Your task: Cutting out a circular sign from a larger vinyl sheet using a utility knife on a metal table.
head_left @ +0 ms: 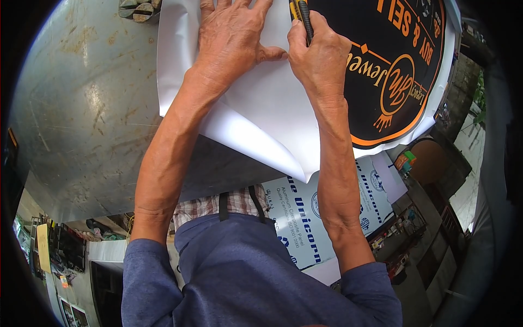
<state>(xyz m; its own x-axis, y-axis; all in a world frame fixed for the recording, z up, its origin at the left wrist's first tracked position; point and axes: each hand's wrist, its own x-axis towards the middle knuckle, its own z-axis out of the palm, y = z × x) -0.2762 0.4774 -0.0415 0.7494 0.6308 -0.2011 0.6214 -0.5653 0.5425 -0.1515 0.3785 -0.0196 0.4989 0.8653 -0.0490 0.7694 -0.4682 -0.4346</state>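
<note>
A white sheet, printed with a black round sign graphic edged in orange and bearing orange and gold lettering, lies on a grey metal worktop. My left hand rests with its fingers spread on the white part, its upper fingertips cut off by the frame edge. To its right, my right hand grips a yellow and black utility knife close beside the graphic's left edge; its blade is out of view. The sheet's near corner is curled and hangs over the worktop's front edge.
Metal blocks sit on the worktop at the top left. Below the front edge lie a printed pale blue panel and checked cloth. Cluttered shelves and equipment stand at lower left, more clutter at right.
</note>
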